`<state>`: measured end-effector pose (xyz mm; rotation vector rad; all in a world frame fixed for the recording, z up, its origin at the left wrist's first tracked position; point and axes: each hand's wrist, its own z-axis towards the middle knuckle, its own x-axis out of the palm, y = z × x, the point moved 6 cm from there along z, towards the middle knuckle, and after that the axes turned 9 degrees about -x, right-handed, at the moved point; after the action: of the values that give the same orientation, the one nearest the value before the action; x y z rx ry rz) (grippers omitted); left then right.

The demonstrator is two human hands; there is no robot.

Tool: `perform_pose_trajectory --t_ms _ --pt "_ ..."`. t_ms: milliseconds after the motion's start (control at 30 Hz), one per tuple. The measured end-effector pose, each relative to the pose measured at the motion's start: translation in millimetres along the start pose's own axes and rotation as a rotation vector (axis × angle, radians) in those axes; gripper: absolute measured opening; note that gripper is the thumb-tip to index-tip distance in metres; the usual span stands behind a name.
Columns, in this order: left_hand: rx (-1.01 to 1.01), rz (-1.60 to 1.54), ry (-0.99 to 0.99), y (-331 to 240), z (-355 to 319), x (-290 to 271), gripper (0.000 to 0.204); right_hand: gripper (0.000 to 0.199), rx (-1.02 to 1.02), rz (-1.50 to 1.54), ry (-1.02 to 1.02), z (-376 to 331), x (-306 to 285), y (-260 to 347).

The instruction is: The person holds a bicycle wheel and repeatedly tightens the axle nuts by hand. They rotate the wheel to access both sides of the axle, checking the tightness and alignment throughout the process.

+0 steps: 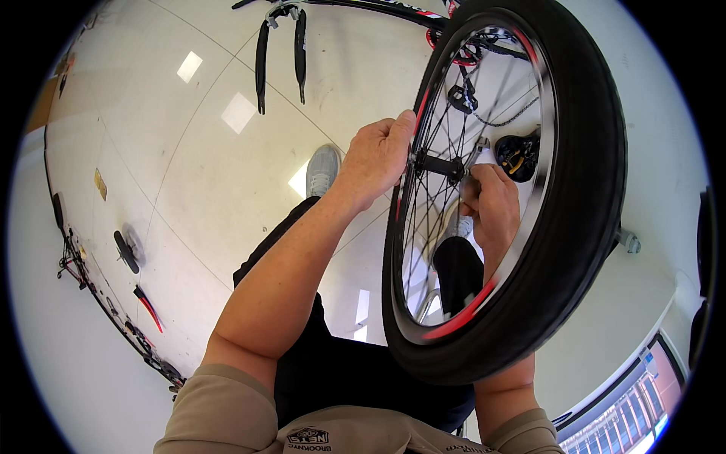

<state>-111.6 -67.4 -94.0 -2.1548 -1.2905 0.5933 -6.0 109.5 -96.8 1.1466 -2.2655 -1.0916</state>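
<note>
A bicycle wheel with a thick black tyre and red-marked rim stands tilted in front of me. My left hand is closed on its left side, thumb against the rim, the other fingers partly hidden. At the black hub, my right hand is curled by the right end of the axle, seen within the ring of the rim. From its fingers sticks up a silver tool that looks like a wrench; the hand covers its handle.
Ahead lies a bicycle frame with a black fork; a pedal and hanging chain show through the spokes. A black-and-yellow object lies beyond the hub. Leftward on the tiled floor are a small wheel and a red-black strip.
</note>
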Motion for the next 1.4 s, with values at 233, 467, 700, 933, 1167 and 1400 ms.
perform_pose_trajectory --t_ms 233,467,700,933,1167,1400 --pt "0.010 0.007 -0.011 1 0 -1 0.059 0.014 -0.062 -0.010 0.063 -10 9 12" --pt "0.000 0.017 -0.007 4 3 -1 0.058 0.014 -0.040 -0.010 0.016 -8 7 8" --pt "-0.018 0.010 -0.001 5 5 0 0.060 0.013 0.008 -0.036 -0.047 -7 5 8" --pt "0.010 0.015 -0.023 7 7 -2 0.061 0.014 -0.003 -0.028 0.061 -4 7 6" --pt "-0.019 0.025 -0.009 3 3 0 0.062 0.016 -0.034 -0.023 0.055 0 1 2" --pt "0.009 0.028 -0.036 9 9 -1 0.060 0.015 0.012 0.001 0.031 -5 5 5"
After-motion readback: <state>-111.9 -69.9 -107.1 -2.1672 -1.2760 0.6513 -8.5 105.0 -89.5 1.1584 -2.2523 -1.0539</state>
